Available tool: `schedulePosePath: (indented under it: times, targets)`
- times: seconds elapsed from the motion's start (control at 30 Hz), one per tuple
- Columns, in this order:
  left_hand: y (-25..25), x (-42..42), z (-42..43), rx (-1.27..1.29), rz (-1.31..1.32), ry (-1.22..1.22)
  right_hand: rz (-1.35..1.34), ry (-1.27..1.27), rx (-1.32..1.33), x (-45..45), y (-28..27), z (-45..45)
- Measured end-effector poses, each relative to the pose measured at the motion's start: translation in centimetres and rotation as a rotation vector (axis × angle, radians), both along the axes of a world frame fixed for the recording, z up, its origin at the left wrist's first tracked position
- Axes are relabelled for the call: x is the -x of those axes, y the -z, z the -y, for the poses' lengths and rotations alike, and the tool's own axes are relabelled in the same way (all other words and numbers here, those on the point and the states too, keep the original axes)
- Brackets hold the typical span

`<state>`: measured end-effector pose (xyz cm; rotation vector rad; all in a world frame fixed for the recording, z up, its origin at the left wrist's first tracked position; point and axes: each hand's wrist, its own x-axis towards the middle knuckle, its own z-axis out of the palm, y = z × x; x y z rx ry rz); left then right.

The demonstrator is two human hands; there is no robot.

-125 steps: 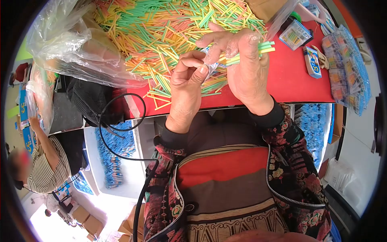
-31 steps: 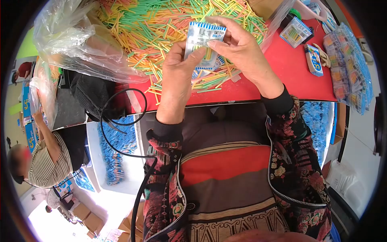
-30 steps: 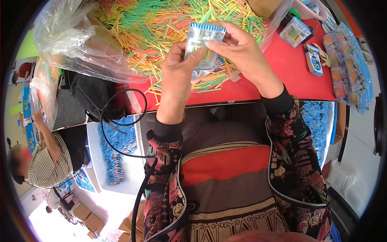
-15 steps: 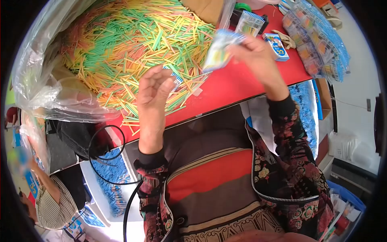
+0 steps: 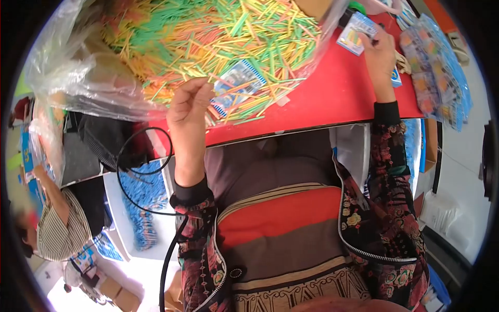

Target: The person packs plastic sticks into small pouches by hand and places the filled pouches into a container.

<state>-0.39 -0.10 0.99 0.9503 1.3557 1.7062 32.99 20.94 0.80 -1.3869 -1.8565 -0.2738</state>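
My left hand (image 5: 188, 106) is raised over the near edge of the stick pile, thumb and fingertips pressed together. Whether anything thin is pinched there, I cannot make out. Just right of it, a blue-and-white printed packet (image 5: 240, 83) lies on the pile of thin yellow, green and orange sticks (image 5: 223, 36), a few sticks lying across it. My right hand (image 5: 381, 54) reaches to the back right of the table, thumb and fingers apart. Its thumb tip is over or touching a small clear packet (image 5: 356, 35) with a blue top and colored contents.
Clear plastic sheeting (image 5: 88, 78) surrounds the pile on the red table (image 5: 332, 83). Strips of filled packets (image 5: 434, 73) hang at the right edge. A blue-and-white box (image 5: 396, 78) is partly behind my right wrist. A black cable (image 5: 169, 151) loops by my left arm; another person (image 5: 62, 218) is at left.
My right hand has carried its packet back and right, where a packet now lies under its fingertips. My left hand has come away from the other packet, now uncovered on the sticks. The view has shifted.
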Motion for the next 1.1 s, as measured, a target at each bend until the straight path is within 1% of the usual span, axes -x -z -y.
schedulePosePath:
  times: [0.03, 0.07, 0.1, 0.13, 0.17, 0.2, 0.23, 0.27, 0.3, 0.33, 0.37, 0.4, 0.43, 0.5, 0.53, 0.57, 0.6, 0.63, 0.67, 0.7, 0.73, 0.8, 0.83, 0.87, 0.9, 0.93, 1.0, 1.03, 1.1]
  targets:
    - [0.6, 0.3, 0.2, 0.003, -0.055, 0.011, -0.003, -0.013, 0.009, 1.0, -0.8, 0.5]
    - [1.5, 0.7, 0.3, 0.042, -0.175, 0.015, -0.028, -0.050, -0.161, 1.9, -1.3, 1.0]
    - [2.0, 0.8, 0.4, 0.050, -0.176, 0.008, -0.051, -0.085, -0.330, 2.9, -2.1, 1.7]
    - [2.3, 0.6, 0.4, 0.077, -0.250, -0.003, -0.108, -0.099, -0.254, 4.7, -3.3, 3.3]
    - [2.5, 0.2, 0.3, 0.102, -0.323, -0.011, -0.109, -0.281, -0.202, 6.0, -3.6, 4.2]
    - [2.4, -0.4, 0.1, 0.075, -0.282, -0.028, -0.109, -0.462, -0.150, 7.2, -3.8, 4.9]
    - [2.7, -0.6, -0.3, 0.080, -0.282, -0.028, -0.231, -0.626, 0.111, 9.1, -3.3, 6.5]
    - [3.2, -0.8, -0.8, 0.018, -0.268, -0.033, -0.351, -0.783, 0.377, 11.1, -2.4, 7.9]
    - [3.5, -0.8, -1.2, -0.043, -0.253, -0.038, -0.161, -0.903, 0.336, 13.1, -2.0, 8.6]
    - [3.5, -0.9, -1.4, -0.039, -0.252, -0.040, 0.031, -1.019, 0.291, 14.8, -1.5, 9.1]
    - [3.5, -1.0, -1.4, -0.061, -0.325, -0.083, 0.031, -1.022, 0.297, 16.2, -1.1, 9.9]
    - [3.5, -1.0, -1.5, -0.081, -0.399, -0.126, 0.147, -0.951, 0.236, 17.4, -0.7, 10.7]
    - [3.6, -1.0, -1.5, -0.075, -0.399, -0.127, 0.263, -0.878, 0.174, 18.0, -0.2, 11.3]
    - [3.9, -1.0, -1.5, -0.065, -0.477, -0.145, 0.257, -0.864, 0.186, 18.7, 1.2, 11.0]
    - [3.8, -1.1, -1.4, -0.063, -0.476, -0.146, 0.252, -0.848, 0.192, 19.0, 1.6, 10.7]
    - [3.5, -1.2, -1.3, -0.003, -0.500, -0.139, 0.253, -0.848, 0.194, 19.0, 1.7, 10.4]
    - [3.2, -1.2, -1.2, 0.057, -0.522, -0.133, 0.308, -0.825, 0.199, 18.8, 1.6, 10.0]
    - [2.9, -1.3, -1.2, 0.056, -0.520, -0.135, 0.363, -0.802, 0.203, 18.5, 1.4, 9.7]
    - [2.7, -1.3, -1.2, 0.068, -0.589, -0.126, 0.365, -0.803, 0.204, 18.0, 1.1, 9.3]
    - [2.6, -1.3, -1.2, 0.080, -0.658, -0.116, 0.434, -0.741, 0.158, 17.4, 0.6, 8.8]
    - [2.7, -1.2, -1.2, 0.081, -0.656, -0.117, 0.503, -0.679, 0.112, 16.7, 0.3, 8.2]
    - [2.9, -1.1, -1.4, 0.004, -0.809, -0.092, 0.452, -0.634, 0.124, 15.7, 0.2, 7.1]
    - [3.1, -1.1, -1.6, 0.005, -0.810, -0.090, 0.411, -0.612, 0.101, 15.2, -0.3, 6.7]
    - [3.3, -1.1, -2.0, -0.017, -0.930, -0.095, 0.369, -0.589, 0.079, 15.0, -0.7, 6.5]
    - [3.4, -1.1, -2.3, -0.042, -1.051, -0.101, 0.323, -0.577, -0.008, 15.1, -1.1, 6.6]
    - [3.2, -1.3, -2.6, -0.041, -1.053, -0.099, 0.321, -0.577, -0.007, 15.3, -1.5, 6.9]
    - [2.7, -2.0, -3.1, 0.083, -1.137, -0.121, 0.158, -0.706, -0.015, 15.7, -1.8, 7.4]
    - [2.6, -2.1, -3.3, 0.084, -1.140, -0.118, 0.154, -0.704, -0.013, 15.7, -1.4, 7.7]
    - [2.4, -2.2, -3.6, 0.109, -1.198, -0.119, 0.195, -0.843, 0.139, 15.6, 0.1, 8.3]
